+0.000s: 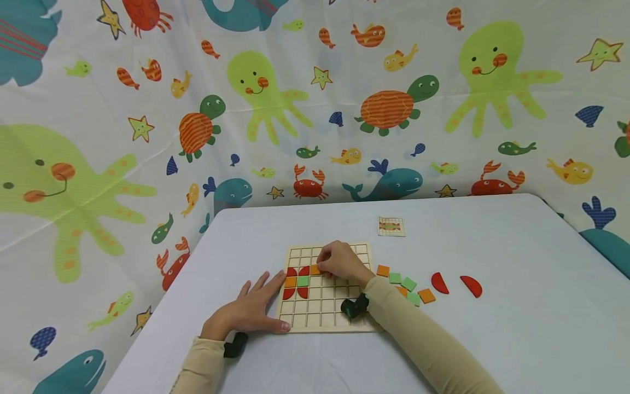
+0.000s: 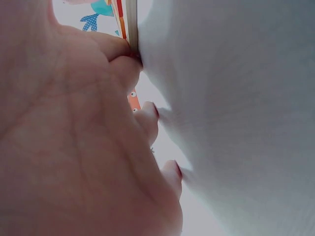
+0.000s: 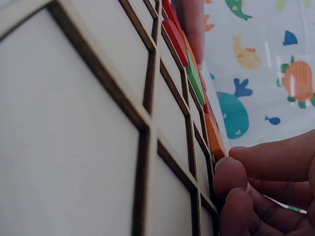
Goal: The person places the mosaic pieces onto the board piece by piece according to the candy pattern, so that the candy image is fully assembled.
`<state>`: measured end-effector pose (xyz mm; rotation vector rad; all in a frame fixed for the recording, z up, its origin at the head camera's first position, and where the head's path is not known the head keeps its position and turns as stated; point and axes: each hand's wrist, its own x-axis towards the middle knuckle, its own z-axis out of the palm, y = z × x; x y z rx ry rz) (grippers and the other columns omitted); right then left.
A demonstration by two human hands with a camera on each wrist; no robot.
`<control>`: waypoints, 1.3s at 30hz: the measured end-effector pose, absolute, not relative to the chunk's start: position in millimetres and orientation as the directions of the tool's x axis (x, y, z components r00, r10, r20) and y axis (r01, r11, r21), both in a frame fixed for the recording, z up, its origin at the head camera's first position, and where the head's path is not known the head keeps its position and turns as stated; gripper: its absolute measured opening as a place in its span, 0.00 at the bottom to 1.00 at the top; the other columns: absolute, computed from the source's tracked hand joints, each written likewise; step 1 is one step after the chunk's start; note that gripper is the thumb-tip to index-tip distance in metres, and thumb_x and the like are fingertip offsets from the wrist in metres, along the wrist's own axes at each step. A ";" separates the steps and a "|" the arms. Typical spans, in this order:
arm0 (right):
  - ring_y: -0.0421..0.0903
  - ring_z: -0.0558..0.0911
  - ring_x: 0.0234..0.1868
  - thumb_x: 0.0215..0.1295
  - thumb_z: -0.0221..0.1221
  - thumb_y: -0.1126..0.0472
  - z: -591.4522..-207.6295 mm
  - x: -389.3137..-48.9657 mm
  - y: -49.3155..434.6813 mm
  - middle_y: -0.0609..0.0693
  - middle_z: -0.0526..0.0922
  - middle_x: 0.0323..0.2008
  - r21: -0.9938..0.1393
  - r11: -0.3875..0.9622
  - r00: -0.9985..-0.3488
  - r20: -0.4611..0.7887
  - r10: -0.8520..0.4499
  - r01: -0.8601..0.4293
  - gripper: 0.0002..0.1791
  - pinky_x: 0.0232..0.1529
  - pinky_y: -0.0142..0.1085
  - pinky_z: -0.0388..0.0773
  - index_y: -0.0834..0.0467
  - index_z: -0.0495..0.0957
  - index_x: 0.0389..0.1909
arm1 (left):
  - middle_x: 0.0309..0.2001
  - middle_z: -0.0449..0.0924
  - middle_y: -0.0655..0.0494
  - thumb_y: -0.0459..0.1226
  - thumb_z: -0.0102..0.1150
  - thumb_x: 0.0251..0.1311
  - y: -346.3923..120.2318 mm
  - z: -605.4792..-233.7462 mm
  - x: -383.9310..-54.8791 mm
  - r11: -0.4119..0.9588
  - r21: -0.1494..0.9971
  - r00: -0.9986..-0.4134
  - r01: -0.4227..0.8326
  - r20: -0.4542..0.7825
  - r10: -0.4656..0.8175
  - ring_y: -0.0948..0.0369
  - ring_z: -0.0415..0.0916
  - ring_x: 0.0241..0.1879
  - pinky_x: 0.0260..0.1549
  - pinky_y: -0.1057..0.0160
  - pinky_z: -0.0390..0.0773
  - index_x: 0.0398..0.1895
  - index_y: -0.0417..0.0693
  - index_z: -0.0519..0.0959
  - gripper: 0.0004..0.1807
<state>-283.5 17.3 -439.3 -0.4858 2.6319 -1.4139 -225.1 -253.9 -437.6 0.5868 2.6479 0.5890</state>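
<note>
A wooden grid board (image 1: 320,323) lies on the table. Red quarter-round tiles (image 1: 289,293), an orange square tile (image 1: 290,282) and a green square tile (image 1: 302,281) sit in cells on its left side. My right hand (image 1: 342,261) reaches over the board and pinches another orange square tile (image 1: 315,270) at a cell beside the upper red one; in the right wrist view, thumb and fingertips meet at that tile's edge (image 3: 215,137). My left hand (image 1: 253,306) rests with spread fingers along the board's left edge, its thumb at the near corner.
Right of the board lie loose orange squares (image 1: 426,296), green squares (image 1: 408,284) and two red half-round pieces (image 1: 439,283) (image 1: 471,286). Behind the board is a small pattern card (image 1: 391,226). A printed cloth (image 1: 290,164) hangs behind the white table (image 1: 531,328).
</note>
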 end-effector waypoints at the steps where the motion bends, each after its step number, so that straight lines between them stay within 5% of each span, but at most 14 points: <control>1: 0.41 0.78 0.21 0.71 0.68 0.68 -439.1 -283.2 17.3 0.48 0.81 0.23 -0.827 0.515 -0.942 0.054 -0.330 -0.227 0.04 0.27 0.31 0.79 0.62 0.86 0.34 | 0.86 0.49 0.47 0.61 0.80 0.50 -253.8 -437.6 -225.2 0.826 0.468 -0.847 0.314 -0.255 0.466 0.40 0.35 0.85 0.77 0.29 0.31 0.88 0.48 0.51 0.68; 14: 0.41 0.79 0.22 0.71 0.67 0.67 -435.4 -281.7 22.9 0.48 0.82 0.22 -0.833 0.495 -0.929 0.058 -0.364 -0.246 0.04 0.28 0.31 0.81 0.62 0.87 0.36 | 0.86 0.49 0.47 0.62 0.79 0.50 -253.3 -438.4 -225.7 0.829 0.462 -0.846 0.314 -0.260 0.465 0.39 0.35 0.85 0.76 0.28 0.31 0.88 0.49 0.51 0.68; 39: 0.52 0.87 0.35 0.76 0.64 0.62 -407.7 -268.0 89.2 0.54 0.88 0.37 -0.818 0.499 -0.913 0.074 -0.401 -0.286 0.10 0.39 0.40 0.85 0.65 0.87 0.48 | 0.86 0.50 0.44 0.60 0.81 0.49 -252.0 -438.1 -223.8 0.826 0.473 -0.850 0.306 -0.255 0.461 0.38 0.36 0.84 0.77 0.29 0.32 0.88 0.46 0.51 0.69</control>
